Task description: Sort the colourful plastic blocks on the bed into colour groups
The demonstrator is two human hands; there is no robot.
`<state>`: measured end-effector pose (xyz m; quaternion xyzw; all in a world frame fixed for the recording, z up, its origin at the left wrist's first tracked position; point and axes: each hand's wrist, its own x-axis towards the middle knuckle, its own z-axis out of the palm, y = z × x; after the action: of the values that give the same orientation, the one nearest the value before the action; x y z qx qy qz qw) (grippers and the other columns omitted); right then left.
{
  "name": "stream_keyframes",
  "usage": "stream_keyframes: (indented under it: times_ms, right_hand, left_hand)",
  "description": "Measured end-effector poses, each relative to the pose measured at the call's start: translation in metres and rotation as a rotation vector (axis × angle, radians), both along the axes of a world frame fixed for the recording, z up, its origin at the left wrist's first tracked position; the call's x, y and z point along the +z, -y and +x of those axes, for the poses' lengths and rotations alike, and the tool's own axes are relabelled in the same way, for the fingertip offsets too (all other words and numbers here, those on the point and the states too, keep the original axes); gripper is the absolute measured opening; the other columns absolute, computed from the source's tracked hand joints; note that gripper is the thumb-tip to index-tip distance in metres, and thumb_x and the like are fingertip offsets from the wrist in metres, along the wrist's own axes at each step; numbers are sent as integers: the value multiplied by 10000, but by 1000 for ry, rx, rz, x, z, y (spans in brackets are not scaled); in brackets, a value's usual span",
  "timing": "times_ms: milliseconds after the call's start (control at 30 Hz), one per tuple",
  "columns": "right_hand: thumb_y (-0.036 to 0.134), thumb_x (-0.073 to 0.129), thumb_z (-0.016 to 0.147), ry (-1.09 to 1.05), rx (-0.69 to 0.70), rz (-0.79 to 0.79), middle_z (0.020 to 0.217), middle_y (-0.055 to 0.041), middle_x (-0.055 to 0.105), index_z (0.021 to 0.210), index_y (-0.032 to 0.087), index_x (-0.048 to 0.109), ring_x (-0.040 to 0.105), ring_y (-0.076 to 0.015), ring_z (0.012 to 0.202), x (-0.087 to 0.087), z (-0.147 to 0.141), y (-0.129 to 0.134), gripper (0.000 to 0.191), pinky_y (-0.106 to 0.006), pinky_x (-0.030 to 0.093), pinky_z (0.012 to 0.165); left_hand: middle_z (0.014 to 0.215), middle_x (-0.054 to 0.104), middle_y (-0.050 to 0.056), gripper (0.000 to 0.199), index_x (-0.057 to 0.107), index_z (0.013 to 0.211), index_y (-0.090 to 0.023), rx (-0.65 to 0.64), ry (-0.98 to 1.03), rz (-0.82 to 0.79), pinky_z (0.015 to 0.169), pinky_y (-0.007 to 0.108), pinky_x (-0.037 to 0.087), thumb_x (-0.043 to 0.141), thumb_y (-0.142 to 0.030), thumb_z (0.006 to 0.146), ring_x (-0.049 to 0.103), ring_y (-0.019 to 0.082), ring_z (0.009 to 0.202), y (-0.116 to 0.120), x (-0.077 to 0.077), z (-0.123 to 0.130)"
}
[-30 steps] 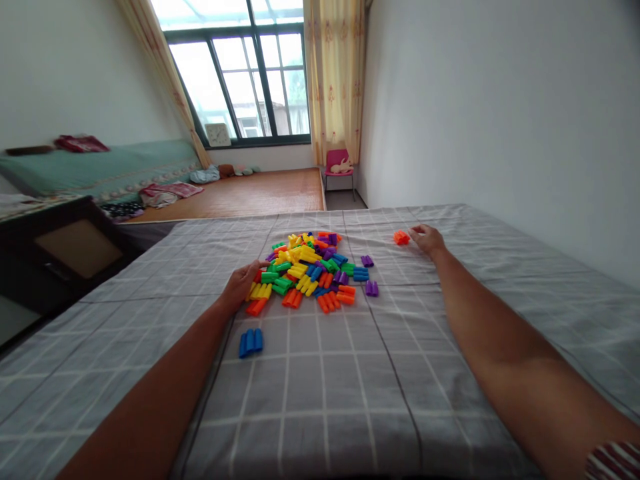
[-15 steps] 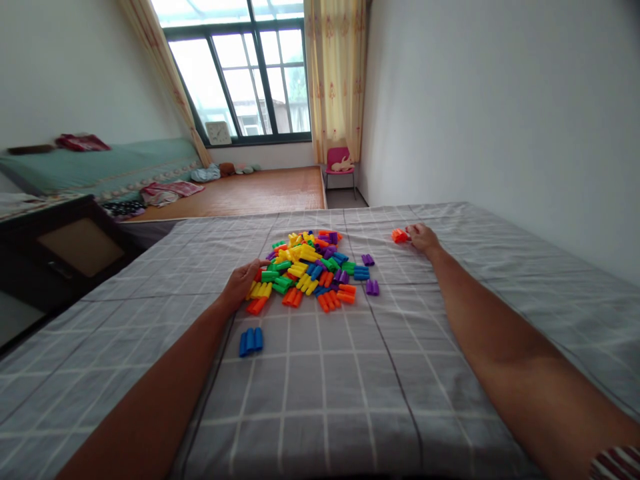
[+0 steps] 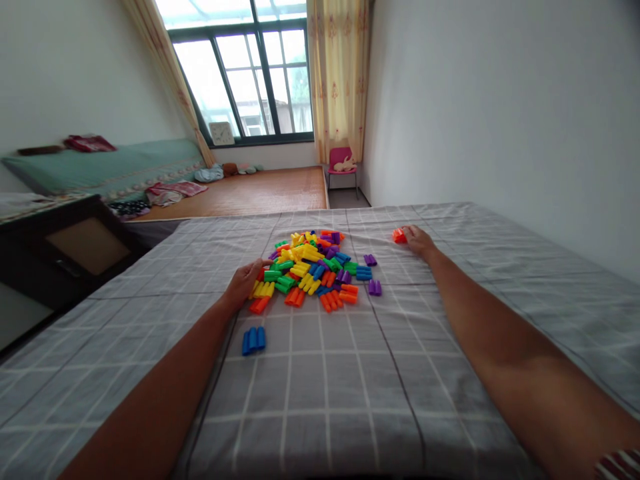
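Right hand (image 3: 419, 241) now touches the orange block (image 3: 399, 235), so it's within grasp (can't tell if pinched), while left hand (image 3: 245, 281) sits unclenched beside the pile (image 3: 301, 269).

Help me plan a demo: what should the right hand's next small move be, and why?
Perhaps the right hand should close its fingers securely on the orange piece: they're at its side, but whether they grip it is unclear.
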<state>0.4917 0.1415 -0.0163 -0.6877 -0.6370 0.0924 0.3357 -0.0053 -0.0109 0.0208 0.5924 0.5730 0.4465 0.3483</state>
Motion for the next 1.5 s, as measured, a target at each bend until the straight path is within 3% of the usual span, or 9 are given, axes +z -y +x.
stream_keyframes:
  times_ms: [367, 567, 700, 800, 933, 1067, 1267, 1400, 1500]
  right_hand:
    - [346, 401, 904, 70, 120, 12, 1103, -98, 681, 1104, 169, 649, 602, -207, 988, 6, -9, 7, 364, -298, 442, 854]
    - [322, 444, 887, 76, 9, 89, 1039, -98, 703, 1105, 171, 653, 630, -218, 929, 32, -19, 19, 338, -303, 461, 814]
    - [302, 491, 866, 76, 250, 190, 1045, -77, 705, 1096, 177, 659, 648, -200, 876, 56, -57, 32, 311, -301, 478, 816]
    - [263, 531, 833, 146, 404, 195, 1072, -69, 696, 1080, 183, 662, 646, -200, 885, 64, -79, 37, 291, -339, 469, 883]
    - [195, 572, 767, 191, 274, 183, 1128, -97, 668, 1100, 167, 641, 635, -220, 928, 57, -59, 29, 342, -380, 451, 934]
    - [204, 660, 675, 60, 121, -19, 1189, -136, 628, 1174, 134, 571, 636, -219, 908, 39, -15, 17, 512, -325, 509, 777]
    - [212, 723, 602, -99, 159, -213, 1224, -171, 600, 1250, 120, 490, 645, -207, 859, 17, -6, 12, 695, -300, 514, 692]
    - [201, 720, 596, -63, 123, -196, 1218, -171, 605, 1242, 116, 507, 646, -211, 855, 17, -9, 11, 686, -298, 510, 696]
    - [162, 658, 644, 22, 45, -50, 1197, -156, 624, 1198, 121, 553, 640, -216, 885, 28, -13, 14, 565, -312, 505, 760]
  left_hand:
    - [878, 729, 120, 847, 677, 1129, -98, -3, 27, -18, 630, 309, 480, 479, -800, 697, 644, 232, 737, 0, -1, 1]
    - [848, 730, 97, 811, 701, 1088, -111, 11, 2, 1, 601, 284, 451, 496, -790, 694, 630, 217, 708, 1, 1, 2]
    - [857, 729, 100, 790, 702, 1084, -111, -6, 5, -2, 604, 290, 447, 501, -775, 706, 627, 219, 711, 2, 3, 3]
    - [859, 729, 99, 793, 703, 1082, -112, -2, 10, 0, 605, 291, 446, 499, -779, 704, 626, 216, 707, 2, 3, 3]
    - [827, 727, 95, 803, 701, 1088, -111, -2, 11, 2, 606, 294, 450, 502, -783, 695, 625, 215, 693, 0, -1, 1]
    - [837, 723, 100, 788, 705, 1081, -105, 1, 0, 7, 603, 288, 449, 502, -769, 709, 621, 221, 714, -2, -2, 1]
    - [849, 720, 95, 776, 719, 1053, -113, 9, -22, 27, 609, 286, 456, 502, -772, 706, 618, 229, 747, 1, 2, 3]
    - [841, 718, 94, 781, 719, 1050, -109, 10, -18, 21, 614, 289, 458, 512, -773, 695, 621, 232, 747, 1, 3, 3]
    - [850, 722, 95, 780, 716, 1059, -110, 8, -28, 21, 611, 287, 451, 501, -771, 706, 621, 226, 736, 1, 2, 3]
